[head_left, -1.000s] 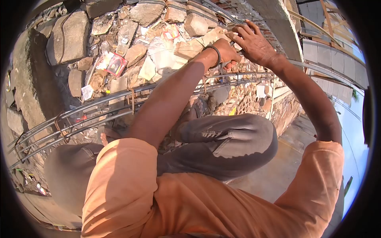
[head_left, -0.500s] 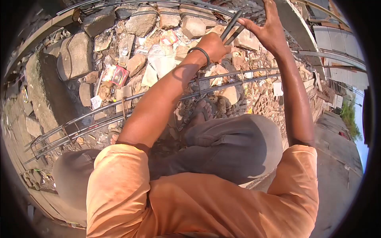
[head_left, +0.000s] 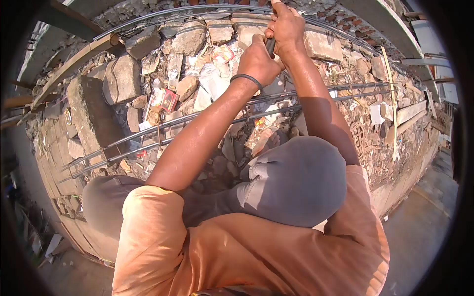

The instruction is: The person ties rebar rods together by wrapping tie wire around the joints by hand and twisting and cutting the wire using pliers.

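My left hand (head_left: 259,61), with a dark band round the wrist, is closed round the dark handle of pliers (head_left: 270,45); their jaws are hidden. Right above it, my right hand (head_left: 288,27) has its fingers curled at the upper end of the handle. What those fingers grip is not clear. Both hands are close together near long steel bars (head_left: 212,7) along the top of the view. Nearer my knees, a cage of steel reinforcing bars (head_left: 123,140) with bent ties runs under both forearms.
Broken concrete blocks (head_left: 122,79) and a long concrete piece (head_left: 91,116) lie at left among rubble. A red packet (head_left: 169,100) and paper scraps lie between stones. At right, a thin wooden strip (head_left: 390,98) crosses the cage's end. My bent knee (head_left: 308,182) is below the cage.
My right hand has moved left and its outstretched fingers have curled in beside my left hand. The spread handles of the pliers are now mostly covered. The view has shifted.
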A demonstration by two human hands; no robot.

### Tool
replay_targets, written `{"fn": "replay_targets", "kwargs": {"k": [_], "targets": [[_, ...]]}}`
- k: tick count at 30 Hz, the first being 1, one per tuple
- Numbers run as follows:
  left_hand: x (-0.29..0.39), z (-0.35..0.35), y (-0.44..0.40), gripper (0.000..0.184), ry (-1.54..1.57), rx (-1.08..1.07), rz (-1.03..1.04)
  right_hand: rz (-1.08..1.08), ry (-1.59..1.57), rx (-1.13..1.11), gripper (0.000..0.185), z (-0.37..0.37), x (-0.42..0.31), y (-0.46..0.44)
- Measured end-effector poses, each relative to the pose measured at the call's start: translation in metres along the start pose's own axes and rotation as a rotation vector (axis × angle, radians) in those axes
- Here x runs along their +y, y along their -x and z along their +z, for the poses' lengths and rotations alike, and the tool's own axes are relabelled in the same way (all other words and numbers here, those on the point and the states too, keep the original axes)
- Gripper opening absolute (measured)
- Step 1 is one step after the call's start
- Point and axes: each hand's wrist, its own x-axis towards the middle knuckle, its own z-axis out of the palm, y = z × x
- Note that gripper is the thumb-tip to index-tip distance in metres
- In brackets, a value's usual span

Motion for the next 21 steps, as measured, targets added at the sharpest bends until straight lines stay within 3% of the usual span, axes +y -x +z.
{"fn": "replay_targets", "kwargs": {"k": [1, 2, 5, 6, 9, 10, 13, 14, 15, 17, 19, 20, 21], "targets": [[0.01, 0.005, 0.005, 0.046, -0.189, 0.19, -0.031, -0.113, 0.23, 0.138, 0.023, 0.015, -0.012, 0.009], [0.006, 0.007, 0.005, 0.036, -0.198, 0.319, 0.099, -0.172, 0.254, 0.104, 0.026, 0.014, -0.004, 0.006], [0.01, -0.033, 0.003, 0.026, 0.375, -0.259, -0.108, 0.117, -0.548, -0.439, 0.036, -0.01, -0.021, 0.012], [0.006, -0.035, 0.004, 0.021, 0.479, -0.35, -0.018, 0.168, -0.709, -0.47, 0.044, -0.008, -0.022, 0.011], [-0.006, -0.038, -0.009, 0.018, 0.823, -0.63, -0.04, 0.351, -0.922, -0.865, 0.041, -0.002, -0.023, -0.002], [-0.006, -0.042, -0.013, 0.02, 0.786, -0.663, -0.074, 0.469, -0.925, -0.814, 0.032, -0.002, -0.026, -0.008], [-0.002, -0.044, -0.013, 0.029, 0.558, -0.499, -0.104, 0.434, -0.507, -0.224, 0.028, 0.004, -0.027, -0.001], [0.0, -0.034, -0.012, 0.035, 0.13, -0.248, 0.018, 0.341, -0.448, -0.164, 0.026, 0.01, -0.025, -0.002], [0.009, -0.016, 0.002, 0.035, -0.087, 0.055, 0.062, 0.257, -0.39, -0.104, 0.024, 0.016, -0.019, -0.002], [0.002, -0.004, -0.001, 0.029, -0.174, 0.218, 0.09, 0.129, -0.292, -0.101, 0.023, 0.017, -0.02, 0.004], [0.009, -0.036, -0.002, 0.023, 0.311, -0.248, -0.097, 0.04, -0.203, -0.203, 0.024, 0.01, -0.029, 0.015], [-0.004, -0.04, -0.005, 0.021, 0.595, -0.371, -0.084, 0.1, -0.342, -0.314, 0.027, 0.009, -0.032, 0.013], [-0.012, -0.043, -0.01, 0.023, 0.672, -0.467, -0.054, 0.17, -0.482, -0.422, 0.032, 0.007, -0.036, 0.015]]}}
